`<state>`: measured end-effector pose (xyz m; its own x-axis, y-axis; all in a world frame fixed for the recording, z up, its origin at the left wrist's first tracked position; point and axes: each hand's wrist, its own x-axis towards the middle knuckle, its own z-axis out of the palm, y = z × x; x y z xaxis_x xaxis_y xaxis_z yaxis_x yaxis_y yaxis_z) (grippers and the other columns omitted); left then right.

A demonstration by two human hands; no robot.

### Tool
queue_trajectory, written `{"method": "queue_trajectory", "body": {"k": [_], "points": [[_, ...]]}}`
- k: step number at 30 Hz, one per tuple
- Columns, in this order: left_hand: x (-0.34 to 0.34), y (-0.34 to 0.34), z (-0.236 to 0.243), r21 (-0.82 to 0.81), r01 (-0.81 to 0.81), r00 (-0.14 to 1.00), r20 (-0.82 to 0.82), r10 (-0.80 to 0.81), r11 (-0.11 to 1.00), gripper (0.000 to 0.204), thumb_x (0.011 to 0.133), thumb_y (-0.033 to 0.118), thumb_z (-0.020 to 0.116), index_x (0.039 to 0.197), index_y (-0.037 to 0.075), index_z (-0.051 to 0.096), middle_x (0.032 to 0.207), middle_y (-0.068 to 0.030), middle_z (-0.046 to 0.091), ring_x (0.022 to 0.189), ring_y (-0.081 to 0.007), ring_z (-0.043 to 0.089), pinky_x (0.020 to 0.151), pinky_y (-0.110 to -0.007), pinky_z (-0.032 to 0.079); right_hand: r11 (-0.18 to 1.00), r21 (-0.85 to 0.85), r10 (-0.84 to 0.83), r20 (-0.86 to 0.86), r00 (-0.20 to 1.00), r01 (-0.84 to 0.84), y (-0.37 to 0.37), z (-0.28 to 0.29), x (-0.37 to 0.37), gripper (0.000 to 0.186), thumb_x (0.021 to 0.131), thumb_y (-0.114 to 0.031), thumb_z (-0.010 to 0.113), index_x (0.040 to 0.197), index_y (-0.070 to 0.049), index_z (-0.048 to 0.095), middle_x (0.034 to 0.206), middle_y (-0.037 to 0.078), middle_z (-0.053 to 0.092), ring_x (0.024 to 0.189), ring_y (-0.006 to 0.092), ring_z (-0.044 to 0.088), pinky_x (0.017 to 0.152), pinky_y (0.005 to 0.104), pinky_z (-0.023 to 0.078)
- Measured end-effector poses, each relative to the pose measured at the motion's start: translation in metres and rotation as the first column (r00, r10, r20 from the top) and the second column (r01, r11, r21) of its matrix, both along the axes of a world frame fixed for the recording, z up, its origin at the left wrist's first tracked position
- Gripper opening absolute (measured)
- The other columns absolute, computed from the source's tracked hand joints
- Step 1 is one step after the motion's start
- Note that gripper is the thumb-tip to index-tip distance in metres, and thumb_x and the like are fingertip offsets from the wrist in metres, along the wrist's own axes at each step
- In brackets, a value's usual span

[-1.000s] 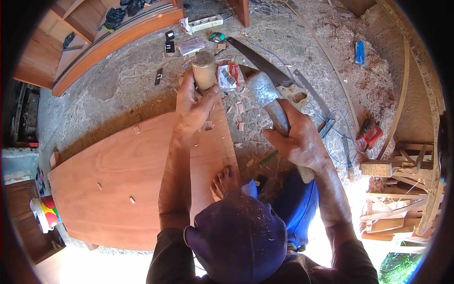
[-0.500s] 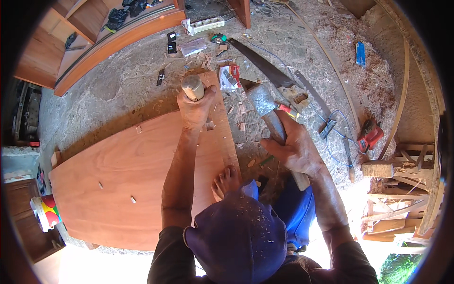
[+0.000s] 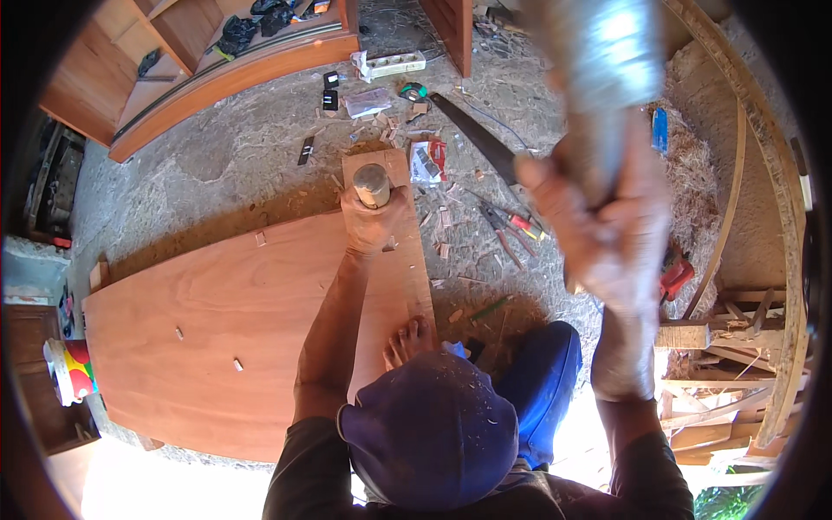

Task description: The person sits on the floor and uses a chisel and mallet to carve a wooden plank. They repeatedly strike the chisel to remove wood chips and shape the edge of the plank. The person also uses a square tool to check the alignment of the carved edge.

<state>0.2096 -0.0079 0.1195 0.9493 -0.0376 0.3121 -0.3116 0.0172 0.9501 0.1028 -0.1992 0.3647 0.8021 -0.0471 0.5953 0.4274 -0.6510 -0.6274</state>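
My left hand [image 3: 373, 221] is closed round an upright chisel [image 3: 372, 185] with a thick round wooden handle. Its blade is hidden beneath the fist. Under it lies a wide reddish-brown wooden panel [image 3: 217, 321], with a small dark cut-out [image 3: 389, 245] beside the hand. My right hand [image 3: 611, 225] grips a raised hatchet [image 3: 607, 61], whose metal head is blurred and close to the camera at the top. A bare foot [image 3: 407, 342] rests on the panel's right border strip.
Pliers [image 3: 501, 232], a screwdriver [image 3: 525, 227] and a handsaw [image 3: 472, 134] lie right of the panel. Beyond it are a plastic packet [image 3: 427, 162], a tape measure [image 3: 413, 91] and a power strip [image 3: 394, 65]. A wooden cabinet [image 3: 234, 78] stands far left; scrap wood [image 3: 719, 381] is piled right.
My right hand has swung the hatchet up and to the right, toward the camera. The left hand still holds the chisel upright, and the whole view has shifted slightly.
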Motion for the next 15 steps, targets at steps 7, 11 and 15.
{"method": "queue_trajectory", "body": {"k": [7, 11, 15], "points": [[0.006, 0.001, -0.012, -0.108, 0.093, 0.995, 0.052, -0.088, 0.990, 0.018, 0.076, 0.000, 0.076, 0.088, 0.003, 0.064, 0.083, -0.0014, 0.065, 0.073, -0.0109, 0.061, 0.065, -0.027, 0.050, 0.763, -0.631, 0.038, -0.170, 0.985, -0.138, 0.018, -0.046, 0.030, 0.038, 0.083, 0.001, 0.063, 0.117, 0.003, 0.046, 0.072, 0.020, 0.068, 0.061, 0.0361, 0.070, 0.051, 0.0453, 0.055], [-0.007, -0.002, -0.001, 0.019, -0.038, 0.964, 0.264, 0.032, 0.999, 0.032, 0.075, 0.004, 0.078, 0.105, 0.001, 0.067, 0.094, -0.0061, 0.071, 0.082, -0.0156, 0.067, 0.071, -0.029, 0.054, 0.779, -0.511, 0.032, -0.547, 0.836, -0.364, 0.017, -0.074, 0.024, 0.033, 0.082, -0.005, 0.062, 0.110, 0.001, 0.047, 0.078, 0.024, 0.068, 0.074, 0.0443, 0.069, 0.065, 0.0543, 0.055], [0.004, 0.037, -0.003, -0.517, -0.049, 0.993, -0.119, -0.015, 0.855, 0.016, 0.077, 0.002, 0.074, 0.089, 0.001, 0.064, 0.078, -0.0017, 0.066, 0.068, -0.0115, 0.062, 0.062, -0.029, 0.051, 0.897, -0.329, 0.043, -0.601, 0.798, -0.296, 0.006, -0.083, -0.002, 0.034, 0.083, -0.006, 0.064, 0.111, 0.003, 0.048, 0.078, 0.026, 0.068, 0.077, 0.0442, 0.070, 0.066, 0.0516, 0.055]]}}
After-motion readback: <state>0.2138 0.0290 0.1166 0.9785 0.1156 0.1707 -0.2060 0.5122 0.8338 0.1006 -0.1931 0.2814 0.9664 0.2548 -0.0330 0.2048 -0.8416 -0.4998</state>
